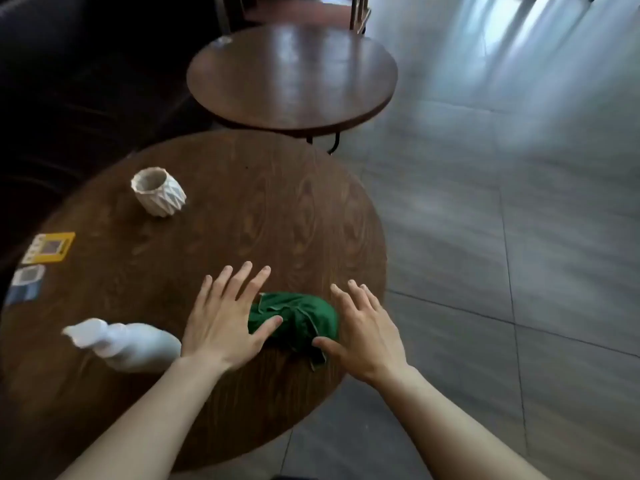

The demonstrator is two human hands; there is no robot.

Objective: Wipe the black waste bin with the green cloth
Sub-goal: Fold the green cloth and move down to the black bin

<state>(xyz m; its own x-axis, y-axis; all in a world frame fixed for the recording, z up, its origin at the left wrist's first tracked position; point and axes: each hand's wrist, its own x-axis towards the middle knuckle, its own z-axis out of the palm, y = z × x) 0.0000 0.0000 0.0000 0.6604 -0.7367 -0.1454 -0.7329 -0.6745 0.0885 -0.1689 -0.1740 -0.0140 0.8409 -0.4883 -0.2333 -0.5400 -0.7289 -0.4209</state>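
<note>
A crumpled green cloth lies on the near right part of a round wooden table. My left hand is spread flat just left of the cloth, its thumb touching the cloth's left side. My right hand is spread on the cloth's right side, its thumb resting on the cloth's near edge. Neither hand has closed around the cloth. No black waste bin is in view.
On the same table stand a white faceted cup at the far left, a white spray bottle lying near my left wrist, and several cards at the left edge. A second round table stands behind. Grey tiled floor spreads to the right.
</note>
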